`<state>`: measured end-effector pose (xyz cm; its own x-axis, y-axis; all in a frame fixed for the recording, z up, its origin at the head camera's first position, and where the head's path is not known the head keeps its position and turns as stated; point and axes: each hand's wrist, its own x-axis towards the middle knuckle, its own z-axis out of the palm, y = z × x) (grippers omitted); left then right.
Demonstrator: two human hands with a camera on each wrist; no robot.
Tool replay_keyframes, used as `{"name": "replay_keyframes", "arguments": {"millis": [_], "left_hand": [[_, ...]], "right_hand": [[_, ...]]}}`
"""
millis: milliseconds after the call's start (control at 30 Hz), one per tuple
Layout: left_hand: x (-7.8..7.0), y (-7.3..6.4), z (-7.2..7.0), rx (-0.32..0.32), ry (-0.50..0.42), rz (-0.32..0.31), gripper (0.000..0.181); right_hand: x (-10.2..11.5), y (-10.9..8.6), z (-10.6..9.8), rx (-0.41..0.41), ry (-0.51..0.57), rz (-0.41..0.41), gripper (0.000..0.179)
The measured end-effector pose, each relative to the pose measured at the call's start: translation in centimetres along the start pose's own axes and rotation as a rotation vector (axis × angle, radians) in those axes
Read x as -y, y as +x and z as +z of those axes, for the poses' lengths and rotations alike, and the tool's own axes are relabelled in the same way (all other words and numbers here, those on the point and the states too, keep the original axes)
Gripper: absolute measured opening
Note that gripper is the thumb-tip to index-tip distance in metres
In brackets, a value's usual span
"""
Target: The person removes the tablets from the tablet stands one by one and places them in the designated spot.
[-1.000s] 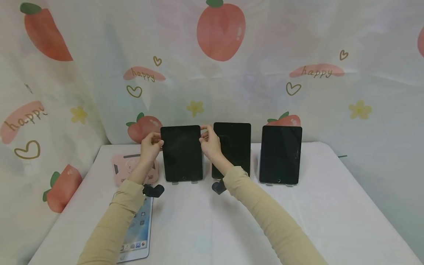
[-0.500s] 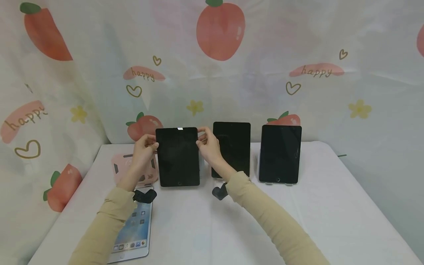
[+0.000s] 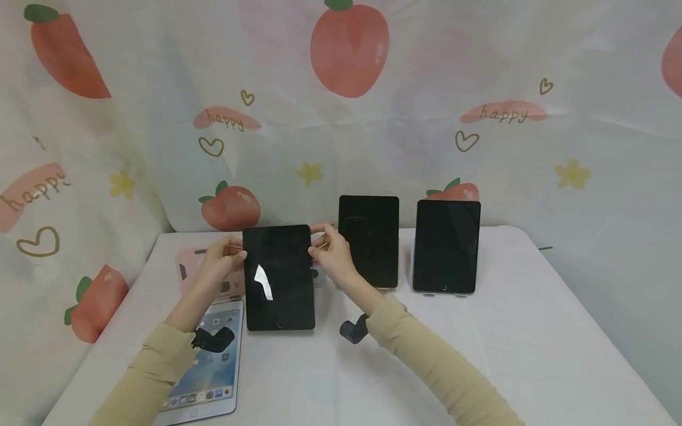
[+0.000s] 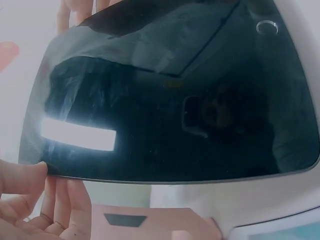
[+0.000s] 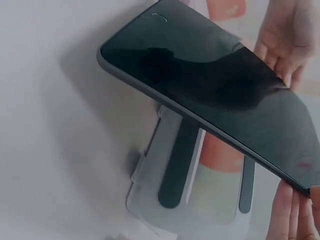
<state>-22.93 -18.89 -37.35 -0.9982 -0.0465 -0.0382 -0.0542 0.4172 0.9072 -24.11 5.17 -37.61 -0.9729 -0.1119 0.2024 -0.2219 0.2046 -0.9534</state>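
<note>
A black-screened tablet [image 3: 279, 278] is held upright between both hands, its home button at the bottom. My left hand [image 3: 218, 260] pinches its left edge near the upper corner, thumb on the front. On the opposite edge, my right hand [image 3: 333, 254] grips it the same way. In the right wrist view the tablet is tilted in front of a white stand [image 5: 150, 185] with dark pads, its lower end apart from the stand. A pink case [image 3: 189, 260] shows behind my left hand, and a white tablet [image 3: 213, 378] with a lit home screen lies partly under my left forearm.
Two more black tablets stand upright at the back: one [image 3: 369, 242] just right of my right hand, another [image 3: 446, 245] farther right on its stand. A white cloth covers the table [image 3: 426, 343]. A fruit-printed curtain [image 3: 405, 65] hangs behind.
Both hands have lifted the tablet off its stand and brought it toward me and slightly left. The other tablets have stayed in place.
</note>
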Motion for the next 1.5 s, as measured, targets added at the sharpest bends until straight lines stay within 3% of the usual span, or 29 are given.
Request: {"name": "replay_keyframes", "arguments": {"millis": [300, 533, 800, 967, 1200, 1500], "left_hand": [[1.3, -1.9, -0.3, 0.055, 0.028, -0.05, 0.032], [2.5, -2.9, 0.0, 0.1, -0.029, -0.074, 0.032], [3.4, -4.2, 0.6, 0.115, -0.04, -0.164, 0.028], [4.1, -4.9, 0.8, 0.143, -0.042, -0.162, 0.03], [4.6, -5.4, 1.1, 0.155, -0.084, -0.22, 0.028], [5.1, -5.9, 1.6, 0.173, -0.071, -0.214, 0.029]], "right_hand": [[-0.4, -1.7, 0.5, 0.033, 0.039, 0.072, 0.036], [-1.2, -2.9, 0.6, 0.063, 0.057, 0.104, 0.036], [-2.1, -4.2, 0.6, 0.096, 0.082, 0.144, 0.035], [-2.7, -5.0, 0.7, 0.108, 0.103, 0.183, 0.035], [-3.4, -6.0, 0.8, 0.119, 0.127, 0.217, 0.037], [-4.4, -6.8, 0.8, 0.111, 0.155, 0.248, 0.038]]}}
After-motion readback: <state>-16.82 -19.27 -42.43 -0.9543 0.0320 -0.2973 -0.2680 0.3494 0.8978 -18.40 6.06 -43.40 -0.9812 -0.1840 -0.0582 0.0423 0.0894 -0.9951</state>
